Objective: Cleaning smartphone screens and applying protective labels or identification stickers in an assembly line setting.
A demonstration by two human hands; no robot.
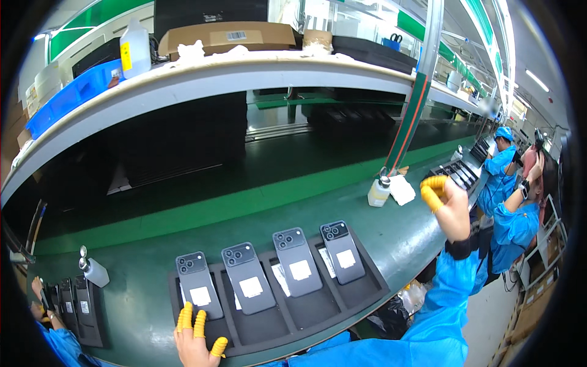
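Note:
Several dark grey smartphones lie face down in a row, each resting in a slot of a black foam tray point(318, 324). Their triple cameras point up, and every back carries a white label. My left hand point(194, 342), with yellow cots on its fingers, spreads its fingers at the lower end of the leftmost phone point(202, 282); the fingertips overlap that phone's lower edge, though firm contact cannot be told. Raised to the right of the tray, my right hand point(451, 211) curls its yellow-cotted thumb and forefinger together. Anything pinched there is too small to make out.
A dispenser bottle point(379, 192) and a white cloth point(402, 190) stand beyond the tray; another phone tray point(457, 174) is farther right. Blue-clad co-workers point(516, 229) sit to the right. At left are another bottle point(95, 273), a phone tray point(90, 333) and another person's hands. A shelf point(269, 68) spans above.

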